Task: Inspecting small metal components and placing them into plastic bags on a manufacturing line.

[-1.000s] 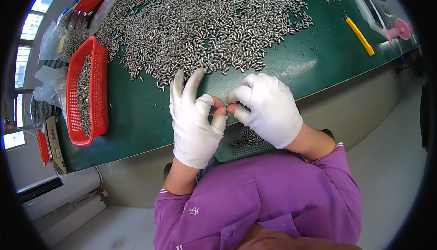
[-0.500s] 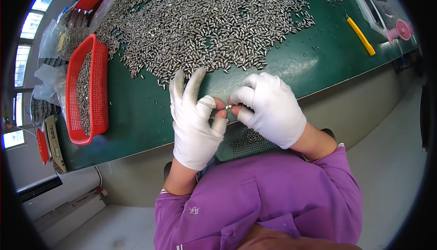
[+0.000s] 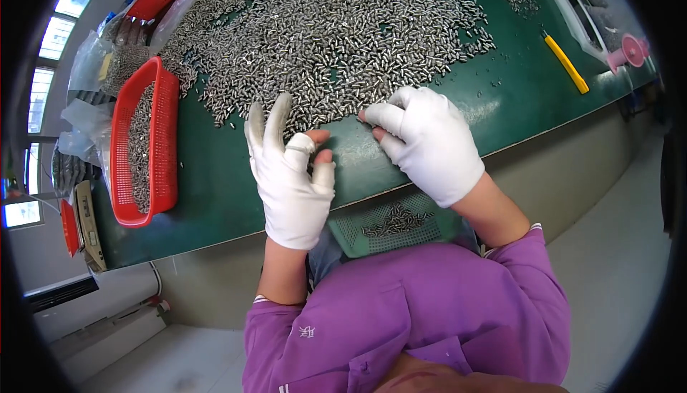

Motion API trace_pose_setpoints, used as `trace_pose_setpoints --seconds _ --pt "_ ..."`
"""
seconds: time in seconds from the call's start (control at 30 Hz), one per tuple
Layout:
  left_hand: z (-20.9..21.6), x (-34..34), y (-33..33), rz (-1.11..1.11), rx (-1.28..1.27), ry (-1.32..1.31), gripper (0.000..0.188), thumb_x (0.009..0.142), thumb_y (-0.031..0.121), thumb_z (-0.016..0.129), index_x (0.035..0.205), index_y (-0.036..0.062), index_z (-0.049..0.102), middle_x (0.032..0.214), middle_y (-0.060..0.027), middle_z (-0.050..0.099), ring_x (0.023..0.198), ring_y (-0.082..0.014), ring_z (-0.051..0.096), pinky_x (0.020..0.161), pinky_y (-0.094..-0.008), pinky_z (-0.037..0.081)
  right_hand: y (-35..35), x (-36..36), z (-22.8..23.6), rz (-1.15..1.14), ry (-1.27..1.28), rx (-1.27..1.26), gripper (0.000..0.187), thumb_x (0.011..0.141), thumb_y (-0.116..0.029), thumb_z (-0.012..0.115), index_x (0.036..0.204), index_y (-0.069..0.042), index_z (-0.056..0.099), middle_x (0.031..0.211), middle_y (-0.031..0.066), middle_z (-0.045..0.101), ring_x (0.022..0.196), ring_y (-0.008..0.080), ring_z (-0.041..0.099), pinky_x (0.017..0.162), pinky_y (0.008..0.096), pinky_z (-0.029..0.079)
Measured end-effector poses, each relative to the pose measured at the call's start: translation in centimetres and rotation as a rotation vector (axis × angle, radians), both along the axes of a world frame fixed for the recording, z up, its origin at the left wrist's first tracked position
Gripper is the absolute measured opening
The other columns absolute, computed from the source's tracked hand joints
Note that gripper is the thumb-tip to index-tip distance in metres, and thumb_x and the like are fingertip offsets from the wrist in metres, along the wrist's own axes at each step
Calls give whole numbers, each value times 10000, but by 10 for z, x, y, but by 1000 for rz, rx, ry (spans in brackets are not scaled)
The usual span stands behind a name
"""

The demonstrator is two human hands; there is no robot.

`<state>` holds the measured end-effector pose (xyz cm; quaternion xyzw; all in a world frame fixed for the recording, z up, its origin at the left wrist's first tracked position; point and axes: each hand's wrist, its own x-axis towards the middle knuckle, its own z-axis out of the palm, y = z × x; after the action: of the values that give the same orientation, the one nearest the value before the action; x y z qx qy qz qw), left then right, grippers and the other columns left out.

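Lower centre: small, dark metal parts (image 3: 396, 223) inside a green mesh basket (image 3: 346, 239). Mid-frame: left hand (image 3: 290, 185), thumb and forefinger parted; right hand (image 3: 436, 143), grip impossible to tell, at the near edge of short, shiny, silvery pins (image 3: 322, 50) piled across upper centre. Since half a second ago: drawn apart, no longer meeting.
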<state>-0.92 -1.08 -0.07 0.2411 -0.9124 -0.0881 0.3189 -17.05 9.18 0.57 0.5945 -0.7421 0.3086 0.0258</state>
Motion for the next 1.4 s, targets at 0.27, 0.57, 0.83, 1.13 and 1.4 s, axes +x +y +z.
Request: trace_pose_setpoints --seconds 0.27,0.57,0.83,1.13,1.4 --pt "-2 -17 -5 26 -7 -51 276 652 74 693 915 116 619 1302 -191 451 1215 -488 348 1005 -576 301 -11 0 -3 24 120 26 91 724 -170 665 811 -150 649 767 50 558 741 259 564 640 380 470" --pt "3 -26 -5 1 -20 -84 178 655 78 689 816 82 613 1269 -204 485 1190 -481 376 995 -565 314 6 1 5 146 -45 99 53 734 -142 644 765 -112 613 761 69 557 746 262 579 672 377 486" --pt "3 -11 9 -117 131 -172 140 691 29 652 797 57 564 1335 -179 419 1248 -485 318 990 -548 327 11 1 5 224 -151 149 40 745 -117 624 784 -116 633 779 68 569 755 275 576 687 381 479" --pt "3 -8 11 -165 231 -155 145 681 18 652 798 60 578 1358 -162 408 1275 -475 296 1012 -528 315 8 1 1 250 -146 84 42 729 -106 638 769 -116 629 775 74 563 765 273 574 687 384 474" --pt "2 -7 11 -152 216 -97 166 675 22 666 806 64 573 1358 -182 406 1260 -488 303 1010 -533 315 10 11 -3 139 -159 27 102 689 -118 692 764 -127 623 774 38 566 731 266 560 651 385 453"
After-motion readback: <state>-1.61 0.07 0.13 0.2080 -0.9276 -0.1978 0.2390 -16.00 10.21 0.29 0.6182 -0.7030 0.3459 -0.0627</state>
